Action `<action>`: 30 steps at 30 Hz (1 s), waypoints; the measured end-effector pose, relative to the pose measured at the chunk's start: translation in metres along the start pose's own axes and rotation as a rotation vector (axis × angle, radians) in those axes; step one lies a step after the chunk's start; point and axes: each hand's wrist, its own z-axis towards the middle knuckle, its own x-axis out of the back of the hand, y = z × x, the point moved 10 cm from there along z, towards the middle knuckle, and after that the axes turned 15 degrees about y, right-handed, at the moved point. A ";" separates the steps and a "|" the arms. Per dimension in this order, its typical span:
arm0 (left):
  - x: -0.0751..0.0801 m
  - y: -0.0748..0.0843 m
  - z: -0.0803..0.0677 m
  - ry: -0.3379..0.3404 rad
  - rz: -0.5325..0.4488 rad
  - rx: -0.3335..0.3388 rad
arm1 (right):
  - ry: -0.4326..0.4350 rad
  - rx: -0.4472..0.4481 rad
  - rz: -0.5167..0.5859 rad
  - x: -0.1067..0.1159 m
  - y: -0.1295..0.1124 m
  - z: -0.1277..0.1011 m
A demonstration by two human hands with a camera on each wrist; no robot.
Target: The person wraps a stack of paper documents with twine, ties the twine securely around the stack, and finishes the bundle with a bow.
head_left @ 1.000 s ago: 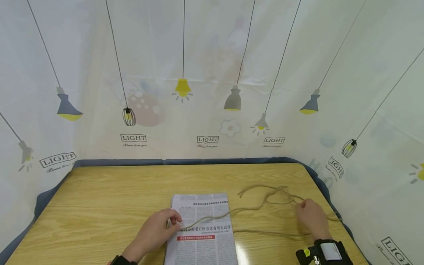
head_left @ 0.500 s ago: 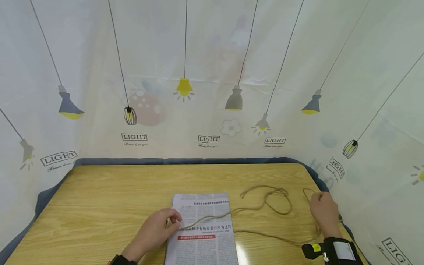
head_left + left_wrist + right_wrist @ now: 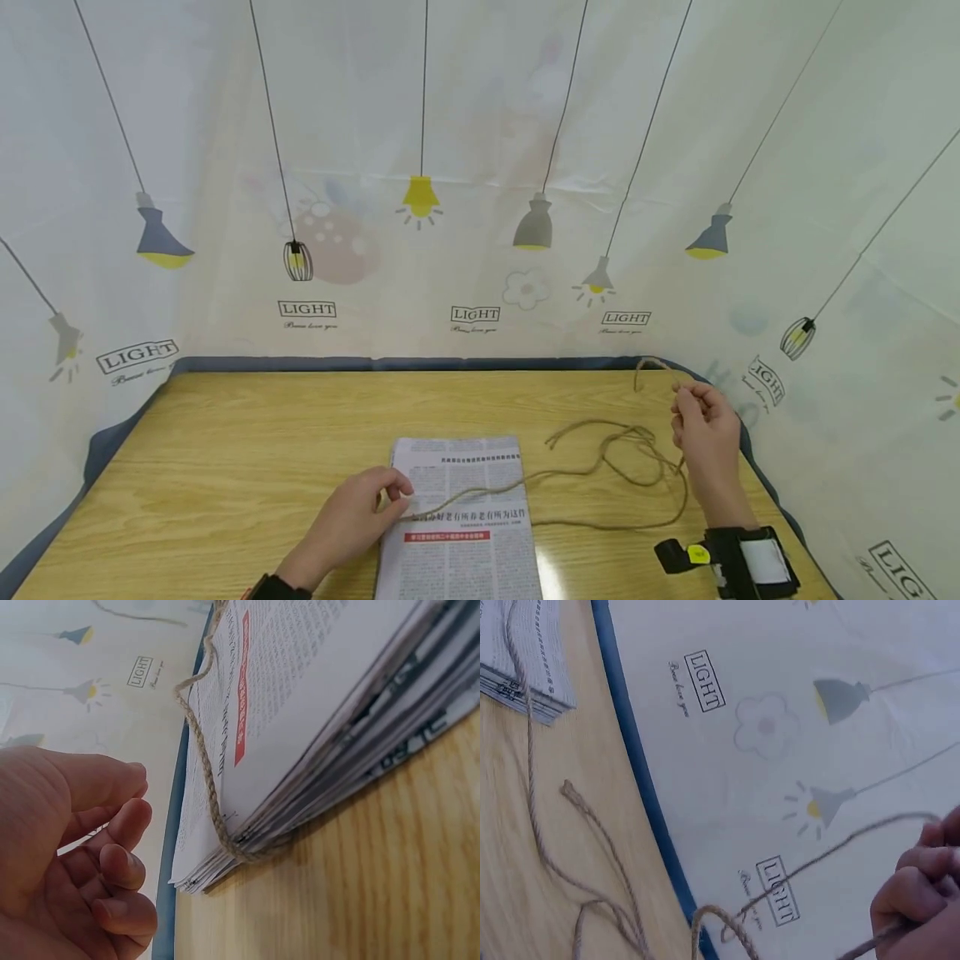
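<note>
1. The wooden table fills the space in front of me, with a white curtain printed with hanging lamps closing it in on three sides.
2. A stack of newspapers lies flat near my edge of the table, about in the middle.
3. The twine runs from the left edge of the stack across its top, then loops loosely over the bare wood to the right and rises to my right hand.
4. My left hand rests on the table at the stack's left edge, fingers curled at the spot where the twine comes over the papers. The left wrist view shows the twine bending round that edge; I cannot tell whether I actually grip it.
5. My right hand is lifted above the table's far right corner, fingers curled and pinching the twine, which arcs up from them.
</note>
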 end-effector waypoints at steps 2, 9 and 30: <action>0.001 0.000 0.001 0.008 0.000 0.003 | -0.067 0.051 0.014 -0.012 -0.010 -0.006; 0.005 0.012 0.005 0.047 -0.020 -0.035 | -0.261 0.178 0.030 -0.051 -0.032 -0.035; -0.009 0.081 0.039 0.070 -0.199 -0.147 | -0.687 0.224 0.031 -0.143 -0.035 -0.114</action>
